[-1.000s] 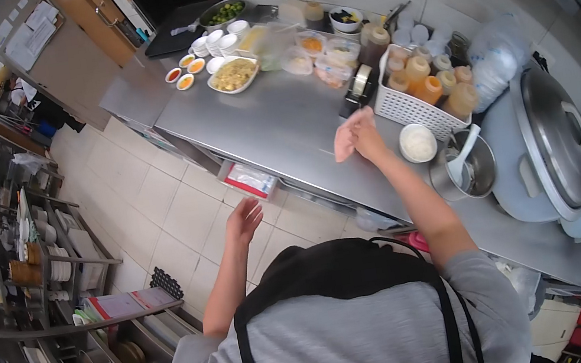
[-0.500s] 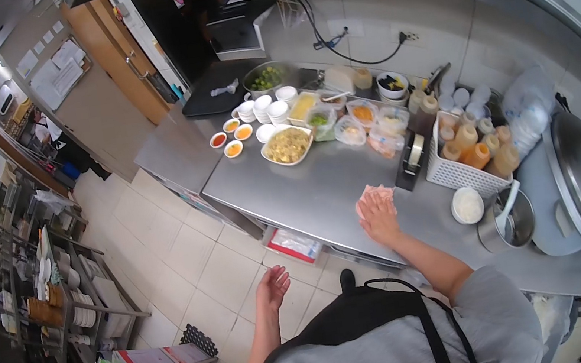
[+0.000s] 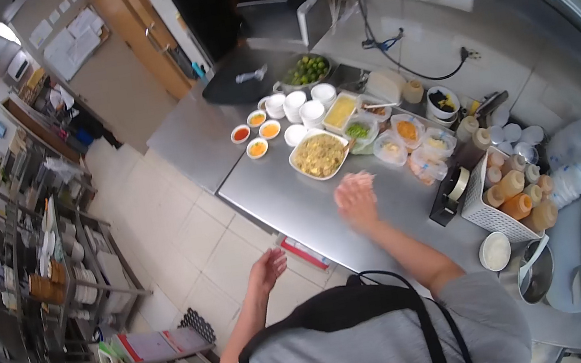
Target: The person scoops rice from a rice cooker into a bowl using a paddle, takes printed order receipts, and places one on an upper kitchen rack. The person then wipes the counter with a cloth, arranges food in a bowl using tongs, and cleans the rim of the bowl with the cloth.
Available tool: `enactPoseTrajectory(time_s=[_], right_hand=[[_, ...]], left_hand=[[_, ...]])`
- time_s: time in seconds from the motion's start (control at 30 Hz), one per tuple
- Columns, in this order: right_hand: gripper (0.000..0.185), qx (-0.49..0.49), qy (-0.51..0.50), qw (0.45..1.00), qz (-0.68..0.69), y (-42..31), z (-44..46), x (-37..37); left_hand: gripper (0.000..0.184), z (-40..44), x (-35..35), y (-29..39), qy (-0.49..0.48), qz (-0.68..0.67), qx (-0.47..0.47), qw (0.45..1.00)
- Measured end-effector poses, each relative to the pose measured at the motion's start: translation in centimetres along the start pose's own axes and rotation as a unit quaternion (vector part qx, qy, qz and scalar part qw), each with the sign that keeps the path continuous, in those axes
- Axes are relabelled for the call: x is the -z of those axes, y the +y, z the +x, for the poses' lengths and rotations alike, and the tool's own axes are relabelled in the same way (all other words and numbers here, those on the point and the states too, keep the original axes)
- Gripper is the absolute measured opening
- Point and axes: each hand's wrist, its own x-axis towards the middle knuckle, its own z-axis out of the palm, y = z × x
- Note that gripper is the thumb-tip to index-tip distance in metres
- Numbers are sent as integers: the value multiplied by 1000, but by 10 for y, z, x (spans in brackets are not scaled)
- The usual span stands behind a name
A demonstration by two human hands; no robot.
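My right hand (image 3: 356, 208) presses down on a pink cloth (image 3: 359, 179) on the steel counter (image 3: 278, 198); the hand hides part of the cloth and is slightly blurred. Just beyond the cloth is a white square bowl of fried rice (image 3: 319, 154). My left hand (image 3: 269, 269) hangs in the air off the counter's front edge, above the floor. Its fingers are loosely curled and apart, with nothing in them.
Small sauce cups (image 3: 257, 147), stacked white bowls (image 3: 295, 104) and bagged ingredients (image 3: 407, 132) stand behind the rice. At the right are a tape dispenser (image 3: 450, 195), a basket of squeeze bottles (image 3: 491, 215) and a metal pot (image 3: 539, 273). Another person (image 3: 74, 112) stands far left.
My right hand has slid the pink cloth left along the counter, closer to the rice bowl. The camera view has shifted, and my left hand stays off the counter's edge.
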Motion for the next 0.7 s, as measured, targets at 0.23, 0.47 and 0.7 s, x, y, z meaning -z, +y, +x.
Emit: enactPoseTrajectory(time_s=[0.23,0.47,0.7], right_hand=[[48,201,-59,962,173,-79,-7,37],[47,60,-127,979,148,-93,18,31],[48,114,-131,974,147,-167,150,-37]], left_hand=[[31,44,-26,40,-12,44,36,998],[28,61,0,92,-5,114,15,993],[29,88,112,132,31,76,27,996]])
